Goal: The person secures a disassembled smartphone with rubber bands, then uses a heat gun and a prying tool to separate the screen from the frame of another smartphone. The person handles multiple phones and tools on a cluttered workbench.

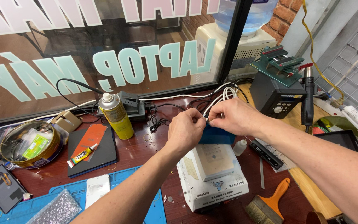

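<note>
My left hand (186, 129) and my right hand (232, 116) meet above a white box-shaped heating machine (212, 178). Both pinch the end of a white cable (224, 94) that runs back toward the window. A small metal tip shows between the fingertips. Just under the hands lies a blue flat piece (217, 136) on the back of the machine. What the fingers do to the cable end is hidden by the knuckles.
A yellow spray can (117, 116) stands at the left, beside a black pad (93, 150) with a glue tube. A round tin (30, 144), a blue mat (73, 202), an orange-handled brush (269, 204), a small white bottle (240, 147) and a black hot-air station (277, 98) surround the machine.
</note>
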Available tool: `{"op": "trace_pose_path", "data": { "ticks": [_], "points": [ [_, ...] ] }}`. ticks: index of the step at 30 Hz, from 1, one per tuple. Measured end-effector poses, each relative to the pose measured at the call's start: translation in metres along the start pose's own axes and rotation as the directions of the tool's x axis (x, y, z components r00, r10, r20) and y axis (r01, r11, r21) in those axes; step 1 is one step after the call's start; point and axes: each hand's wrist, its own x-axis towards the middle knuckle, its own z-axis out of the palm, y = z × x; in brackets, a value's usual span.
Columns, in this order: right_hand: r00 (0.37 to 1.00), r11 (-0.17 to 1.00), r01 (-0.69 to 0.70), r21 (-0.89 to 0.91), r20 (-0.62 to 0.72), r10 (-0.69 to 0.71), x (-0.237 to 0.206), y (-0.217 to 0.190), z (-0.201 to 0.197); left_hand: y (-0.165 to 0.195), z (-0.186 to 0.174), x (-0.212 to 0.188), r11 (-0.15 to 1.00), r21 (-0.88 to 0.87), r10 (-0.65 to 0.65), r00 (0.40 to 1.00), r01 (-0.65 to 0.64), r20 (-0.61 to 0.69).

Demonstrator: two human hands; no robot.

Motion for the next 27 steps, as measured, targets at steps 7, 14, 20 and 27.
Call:
{"op": "trace_pose_path", "data": {
  "ticks": [7,14,20,27],
  "points": [
    [0.974,0.976,0.206,0.073,-0.112,-0.197,-0.005,0.012,0.010,0.005,-0.002,-0.006,0.999,0.030,-0.039,0.999,0.038,0.025],
    [0.969,0.974,0.220,0.047,-0.127,-0.213,-0.007,0.003,0.009,-0.002,0.003,0.005,0.992,-0.118,-0.036,0.999,0.032,-0.037],
    [0.991,0.993,0.115,0.031,-0.071,-0.113,-0.013,-0.006,0.004,-0.041,-0.029,0.045,0.819,-0.489,-0.279,0.953,0.300,0.118],
    [0.976,0.979,0.193,0.069,-0.111,-0.185,-0.023,-0.010,0.009,-0.113,-0.019,0.058,0.833,-0.258,-0.438,0.869,0.489,0.232]
  ]
}}
